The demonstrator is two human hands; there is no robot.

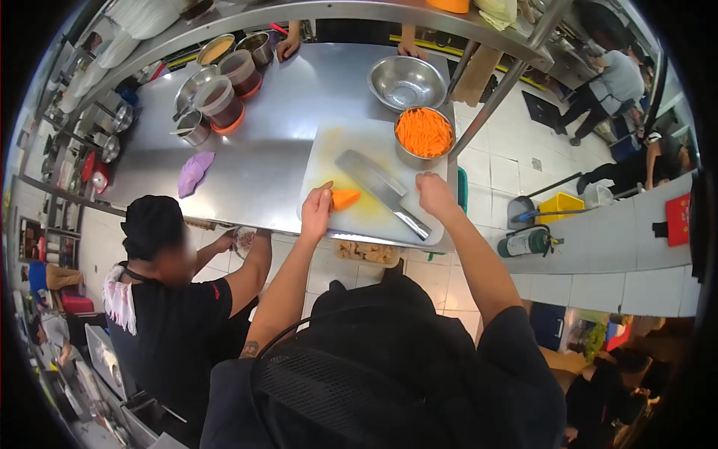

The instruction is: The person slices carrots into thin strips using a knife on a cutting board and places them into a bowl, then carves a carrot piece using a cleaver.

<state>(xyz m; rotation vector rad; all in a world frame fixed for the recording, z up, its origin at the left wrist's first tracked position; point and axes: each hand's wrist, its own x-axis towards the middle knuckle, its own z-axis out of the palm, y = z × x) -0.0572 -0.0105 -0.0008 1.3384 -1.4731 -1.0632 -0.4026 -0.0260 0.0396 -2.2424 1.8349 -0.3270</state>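
On the white cutting board (318, 161), my left hand (317, 209) has its fingers closed round a piece of carrot (345, 199). A cleaver (381, 190) lies flat on the board between my two hands, its metal handle toward the front edge. My right hand (436, 196) is over the board's right side, just right of the cleaver, with its fingers curled; whether it holds something small is hidden. Beyond it stands a metal bowl (422, 158) full of cut carrot strips (424, 133). Yellow-orange stains mark the board.
An empty steel bowl (407, 84) stands behind the carrot bowl. Sauce containers (219, 103) and a purple cloth (196, 173) are on the steel table (277, 105). A co-worker (176, 299) is at my left. Another person's hands (287, 49) rest at the far edge.
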